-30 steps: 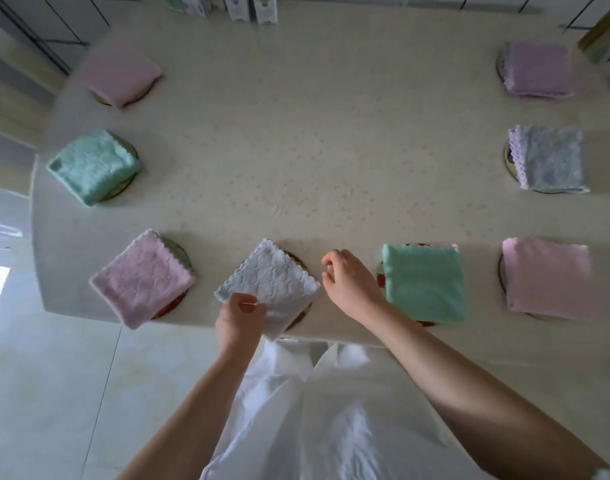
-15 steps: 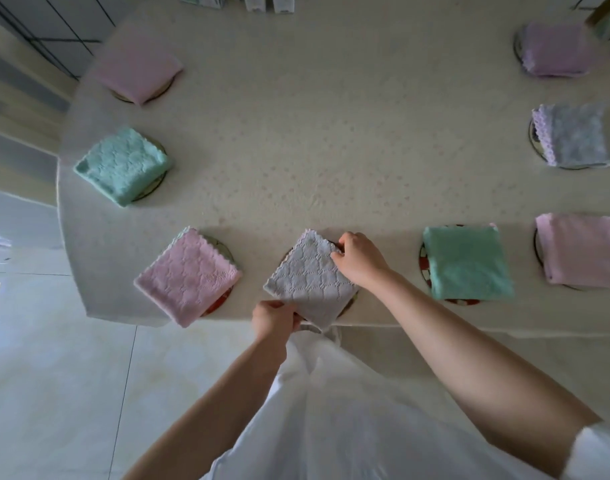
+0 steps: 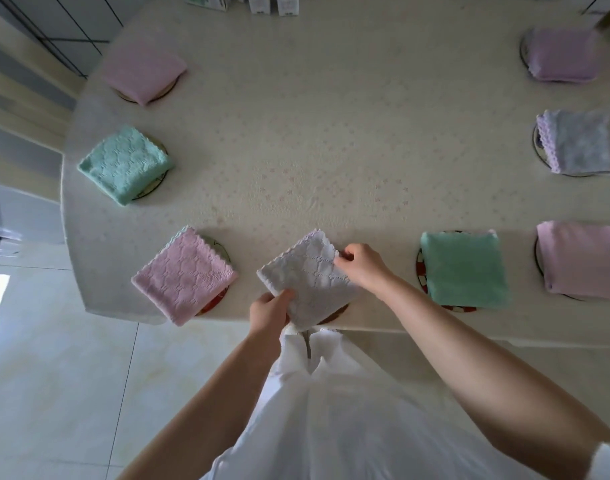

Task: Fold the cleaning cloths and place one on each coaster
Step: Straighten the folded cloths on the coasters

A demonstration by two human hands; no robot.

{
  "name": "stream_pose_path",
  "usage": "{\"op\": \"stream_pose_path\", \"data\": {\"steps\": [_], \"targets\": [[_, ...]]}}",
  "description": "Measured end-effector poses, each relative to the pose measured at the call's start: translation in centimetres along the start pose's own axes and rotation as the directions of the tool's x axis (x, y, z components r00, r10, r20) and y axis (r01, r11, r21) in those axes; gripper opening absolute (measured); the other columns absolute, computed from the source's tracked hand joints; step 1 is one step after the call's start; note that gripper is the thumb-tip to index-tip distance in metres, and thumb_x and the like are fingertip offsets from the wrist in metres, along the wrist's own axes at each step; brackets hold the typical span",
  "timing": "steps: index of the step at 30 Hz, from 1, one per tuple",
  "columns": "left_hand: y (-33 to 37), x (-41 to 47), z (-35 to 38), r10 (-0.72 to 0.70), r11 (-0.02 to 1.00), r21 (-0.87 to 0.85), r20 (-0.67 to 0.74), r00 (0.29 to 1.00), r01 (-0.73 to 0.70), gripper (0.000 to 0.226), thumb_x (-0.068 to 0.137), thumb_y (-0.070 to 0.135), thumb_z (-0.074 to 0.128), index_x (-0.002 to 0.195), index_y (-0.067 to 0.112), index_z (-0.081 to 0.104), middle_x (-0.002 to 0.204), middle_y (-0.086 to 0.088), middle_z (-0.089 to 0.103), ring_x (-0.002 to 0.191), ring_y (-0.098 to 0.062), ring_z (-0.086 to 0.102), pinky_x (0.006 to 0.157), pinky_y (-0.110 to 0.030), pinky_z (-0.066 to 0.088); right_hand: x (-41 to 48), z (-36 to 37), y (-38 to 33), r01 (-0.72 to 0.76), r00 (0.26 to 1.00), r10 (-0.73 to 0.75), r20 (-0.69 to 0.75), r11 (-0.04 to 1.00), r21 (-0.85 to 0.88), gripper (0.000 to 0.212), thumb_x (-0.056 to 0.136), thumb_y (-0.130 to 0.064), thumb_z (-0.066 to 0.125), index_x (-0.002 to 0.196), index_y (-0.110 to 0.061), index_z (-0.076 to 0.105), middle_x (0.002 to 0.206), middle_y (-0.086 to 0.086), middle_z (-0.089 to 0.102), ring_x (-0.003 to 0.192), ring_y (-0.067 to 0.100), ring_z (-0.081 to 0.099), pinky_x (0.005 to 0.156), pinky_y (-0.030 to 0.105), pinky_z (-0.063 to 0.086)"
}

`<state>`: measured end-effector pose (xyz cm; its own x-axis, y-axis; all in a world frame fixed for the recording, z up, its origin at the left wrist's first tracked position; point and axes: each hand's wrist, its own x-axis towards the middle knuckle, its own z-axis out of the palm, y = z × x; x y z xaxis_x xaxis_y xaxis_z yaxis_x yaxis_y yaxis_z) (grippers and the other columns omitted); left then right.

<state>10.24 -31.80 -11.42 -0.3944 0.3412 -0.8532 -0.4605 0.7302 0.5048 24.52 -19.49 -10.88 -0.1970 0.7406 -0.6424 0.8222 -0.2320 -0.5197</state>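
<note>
**Hands on the white cloth**

The left hand pinches the near left side of the white cloth. The right hand pinches its far right corner with curled fingers. Both hands hold on to it, and neither one is loose. The white cloth is folded into a square and sits turned like a diamond between the two hands. It lies on the table, right at the near edge. A brown coaster peeks out from under it, between the two arms.

Just left of the left hand lies a pink cloth. It is close to the white cloth but does not touch it. A red coaster shows under its near corner.

Right of the right hand, a little way off, lies a green cloth on a red and white coaster. Past that, far from the hands, a light pink cloth covers most of a dark-rimmed coaster.

Farther up the table from the left hand sits a mint cloth, and beyond it a rosy cloth. Each one rests on a coaster. Far up from the right hand sit a grey cloth and a purple cloth, also on coasters.

Some boxes stand at the far end, straight ahead of the hands. Below the arms is a white shirt, and a pale tiled floor shows left of the left arm.
</note>
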Motion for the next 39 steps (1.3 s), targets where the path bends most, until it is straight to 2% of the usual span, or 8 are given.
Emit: {"op": "stream_pose_path", "data": {"steps": [5,7,11,16,19,23,30,39], "targets": [[2.2,0.4,0.2,0.190,0.969,0.167,-0.023,0.982,-0.183,0.011,0.078,0.019,0.060,0.071,0.016,0.053,0.079,-0.007,0.058,0.076,-0.023,0.053,0.070,-0.035,0.044,-1.4,1.2,2.5,-0.068,0.997,0.073,-0.032,0.990,0.123,0.024,0.088,-0.028,0.058,0.085,-0.005,0.063,0.082,0.013,0.068,0.078,0.030,0.065,0.072,0.039,0.054],[3.1,0.6,0.3,0.232,0.952,0.209,-0.018,0.973,-0.223,0.002,0.084,0.016,0.058,0.082,0.016,0.057,0.081,-0.001,0.060,0.077,-0.020,0.055,0.073,-0.032,0.044,-1.8,1.8,3.0,-0.084,0.995,0.093,-0.037,0.977,0.196,0.021,0.086,-0.025,0.060,0.086,-0.005,0.065,0.080,0.015,0.070,0.077,0.033,0.067,0.076,0.048,0.055],[3.7,1.5,0.1,0.255,0.928,0.281,-0.003,0.967,-0.244,0.029,0.084,0.023,0.062,0.111,0.015,0.055,0.099,0.000,0.063,0.088,-0.018,0.060,0.070,-0.030,0.049,-2.3,2.4,3.3,-0.087,0.993,0.104,-0.064,0.970,0.226,0.017,0.086,-0.022,0.061,0.087,-0.006,0.067,0.082,0.014,0.070,0.079,0.033,0.067,0.077,0.048,0.054],[2.6,2.0,-0.5,0.329,0.866,0.415,-0.052,0.943,-0.280,0.036,0.085,0.029,0.066,0.115,0.013,0.054,0.104,-0.003,0.064,0.090,-0.021,0.061,0.078,-0.035,0.052,-2.5,2.3,3.0,-0.054,0.993,0.062,-0.102,0.995,0.082,0.018,0.087,-0.024,0.058,0.083,-0.007,0.062,0.077,0.010,0.068,0.077,0.028,0.065,0.070,0.033,0.049],[2.2,1.9,-0.7,0.422,0.782,0.523,-0.044,0.905,-0.339,0.034,0.087,0.033,0.064,0.112,0.013,0.051,0.094,-0.001,0.061,0.079,-0.017,0.058,0.062,-0.027,0.046,-2.7,2.3,3.1,-0.020,0.991,0.020,-0.132,1.000,0.002,0.017,0.088,-0.026,0.057,0.081,-0.010,0.055,0.074,0.005,0.060,0.075,0.027,0.059,0.059,0.029,0.034],[1.7,2.1,-1.8,0.475,0.678,0.647,-0.023,0.880,-0.349,0.036,0.086,0.036,0.065,0.107,0.012,0.050,0.084,-0.001,0.062,0.074,-0.019,0.060,0.062,-0.029,0.047,-3.2,2.1,3.0,0.020,0.980,-0.052,-0.194,0.986,-0.167,0.018,0.090,-0.028,0.054,0.094,-0.010,0.050,0.087,0.007,0.060,0.081,0.029,0.059,0.061,0.031,0.040],[1.8,2.6,-5.6,0.528,0.713,0.628,-0.187,0.828,-0.313,0.022,0.086,0.021,0.064,0.103,0.008,0.061,0.090,-0.009,0.068,0.083,-0.027,0.061,0.066,-0.029,0.041,-3.5,1.8,-0.6,0.196,0.912,-0.320,-0.254,0.889,-0.415,0.024,0.090,-0.019,0.051,0.113,-0.015,0.050,0.113,0.004,0.053,0.101,0.025,0.052,0.073,0.037,0.048],[2.9,3.5,-14.5,0.516,0.791,0.541,-0.341,0.786,-0.284,0.016,0.089,0.019,0.057,0.104,0.014,0.058,0.089,0.001,0.062,0.077,-0.021,0.055,0.067,-0.029,0.038,-2.1,8.1,-8.9,0.385,0.888,-0.449,-0.102,0.845,-0.371,0.023,0.090,-0.015,0.049,0.112,-0.011,0.054,0.112,0.009,0.057,0.103,0.029,0.056,0.079,0.036,0.047]]}}
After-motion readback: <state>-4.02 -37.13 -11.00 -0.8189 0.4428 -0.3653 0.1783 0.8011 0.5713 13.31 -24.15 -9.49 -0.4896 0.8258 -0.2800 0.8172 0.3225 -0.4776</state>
